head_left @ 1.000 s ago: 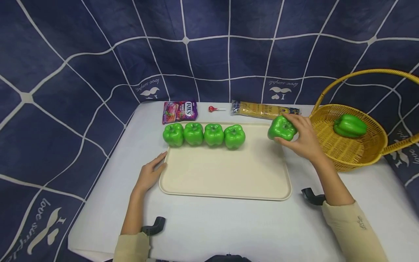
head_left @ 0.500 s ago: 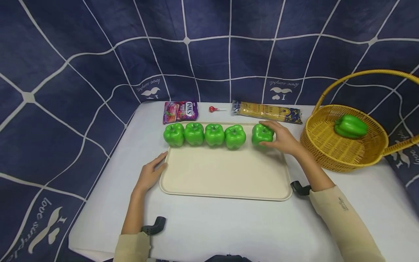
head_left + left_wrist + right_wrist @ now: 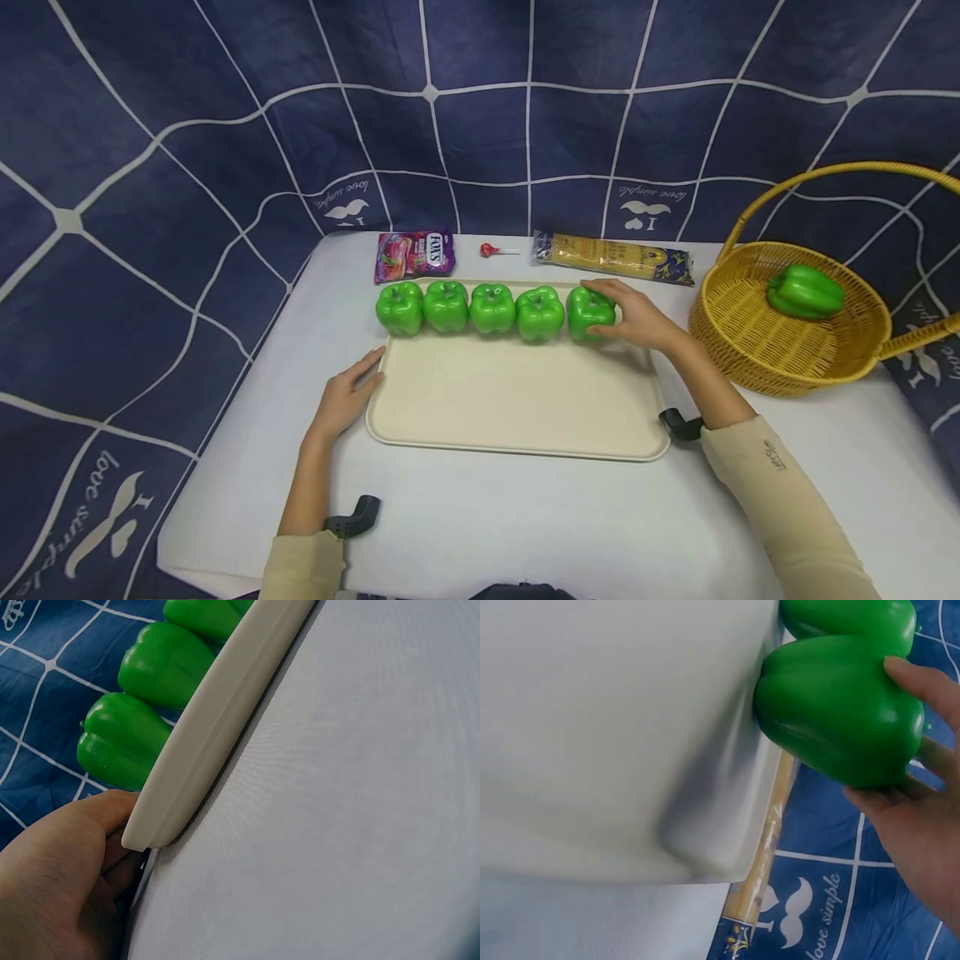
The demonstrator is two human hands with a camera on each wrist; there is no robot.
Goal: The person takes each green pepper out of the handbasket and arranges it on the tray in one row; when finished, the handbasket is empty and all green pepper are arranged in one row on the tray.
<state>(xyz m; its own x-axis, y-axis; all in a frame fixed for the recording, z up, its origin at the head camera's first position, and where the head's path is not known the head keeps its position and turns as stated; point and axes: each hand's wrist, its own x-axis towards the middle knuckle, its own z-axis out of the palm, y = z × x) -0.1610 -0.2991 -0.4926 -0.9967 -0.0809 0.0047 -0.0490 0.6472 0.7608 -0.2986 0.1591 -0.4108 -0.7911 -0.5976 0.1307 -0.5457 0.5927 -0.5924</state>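
My right hand grips a green bell pepper at the right end of a row along the back of a cream tray. In the right wrist view, thumb and fingers close around that bell pepper, which stands on the tray right beside its neighbour. Several more green bell peppers make up the row to its left. My left hand rests on the table against the tray's left edge. In the left wrist view, its fingers lie at the tray's corner, partly hidden behind it.
A yellow wicker basket with a tall handle stands at the right, one green bell pepper inside. Behind the tray lie a purple candy bag, a red lollipop and a pasta packet. Blue curtain hangs behind.
My right hand has carried the bell pepper left from near the basket and down to the row's right end, beside the others. The left hand has stayed in place.
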